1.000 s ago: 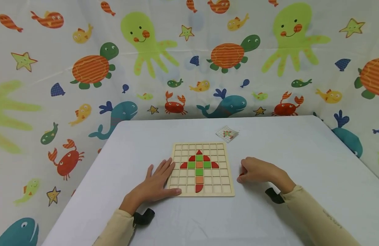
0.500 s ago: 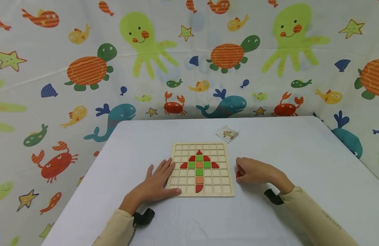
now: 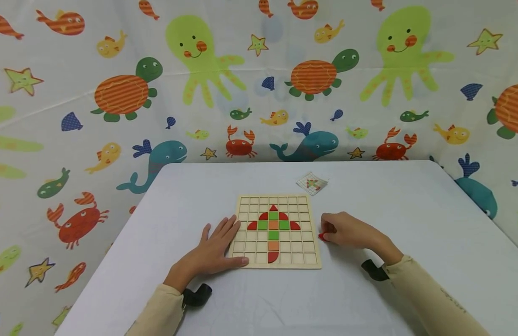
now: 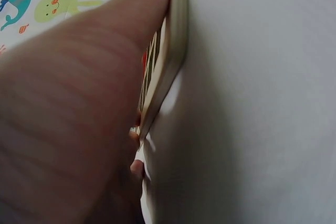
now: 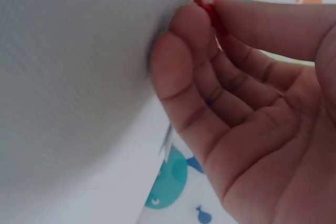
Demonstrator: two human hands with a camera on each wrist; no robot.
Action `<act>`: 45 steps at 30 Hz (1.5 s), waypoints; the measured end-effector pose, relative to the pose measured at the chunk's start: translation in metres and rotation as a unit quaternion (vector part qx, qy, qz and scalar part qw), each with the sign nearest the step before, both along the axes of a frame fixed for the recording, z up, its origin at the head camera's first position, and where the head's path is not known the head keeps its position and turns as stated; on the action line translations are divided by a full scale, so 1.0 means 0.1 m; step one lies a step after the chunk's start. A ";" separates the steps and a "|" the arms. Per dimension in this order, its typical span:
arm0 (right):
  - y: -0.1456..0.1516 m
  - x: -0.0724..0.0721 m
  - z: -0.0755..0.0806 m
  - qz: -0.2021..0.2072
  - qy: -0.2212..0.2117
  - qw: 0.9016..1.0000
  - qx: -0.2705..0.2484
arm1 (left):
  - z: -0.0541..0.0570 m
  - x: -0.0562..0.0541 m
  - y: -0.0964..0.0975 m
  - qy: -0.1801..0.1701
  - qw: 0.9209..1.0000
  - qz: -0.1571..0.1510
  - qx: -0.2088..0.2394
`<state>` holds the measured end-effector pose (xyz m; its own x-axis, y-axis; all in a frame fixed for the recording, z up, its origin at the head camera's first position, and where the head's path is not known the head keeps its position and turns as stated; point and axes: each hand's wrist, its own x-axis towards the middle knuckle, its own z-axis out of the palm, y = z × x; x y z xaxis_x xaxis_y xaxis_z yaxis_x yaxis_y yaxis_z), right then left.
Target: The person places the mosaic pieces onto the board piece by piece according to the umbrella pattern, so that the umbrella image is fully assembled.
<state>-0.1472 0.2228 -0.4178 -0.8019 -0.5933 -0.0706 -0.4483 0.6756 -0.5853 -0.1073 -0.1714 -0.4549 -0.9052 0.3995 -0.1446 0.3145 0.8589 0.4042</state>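
A wooden grid board lies on the table, with red, green and orange tiles set in its cells in an arrow-like figure. My left hand rests spread on the board's left edge, the thumb on its near left corner. In the left wrist view the thumb lies along the board's edge. Just right of the board, my right hand pinches a small red tile. The right wrist view shows this red tile between thumb and fingers, mostly covered; its full shape is hidden.
Behind the board's far right corner lies a small printed card with a coloured grid figure. The white table reaches back to a curtain printed with sea animals.
My right hand has moved a little left towards the board, and more of the red tile shows at its fingertips. The left hand stays on the board.
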 end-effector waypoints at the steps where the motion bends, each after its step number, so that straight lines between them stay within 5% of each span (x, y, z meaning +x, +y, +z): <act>1: 0.00 0.00 0.01 0.001 0.003 1.000 -0.007 | 0.00 0.00 0.00 0.000 1.000 -0.001 -0.001; 14: -0.12 0.02 0.15 0.019 0.015 0.995 -0.096 | 0.01 0.00 0.00 0.001 1.000 -0.003 -0.001; 28: -0.65 0.04 0.25 0.075 -0.037 0.978 -0.193 | 0.00 0.01 0.01 0.004 1.000 -0.006 0.002; 45: -1.33 0.11 0.16 0.113 0.002 0.980 -0.165 | 0.02 0.04 -0.02 0.002 1.000 -0.005 0.002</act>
<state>-0.1364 0.0901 -0.4022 -0.6471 -0.7460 0.1573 -0.5672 0.3332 -0.7532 -0.1030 -0.1731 -0.4530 -0.9014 0.4100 -0.1396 0.3253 0.8537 0.4068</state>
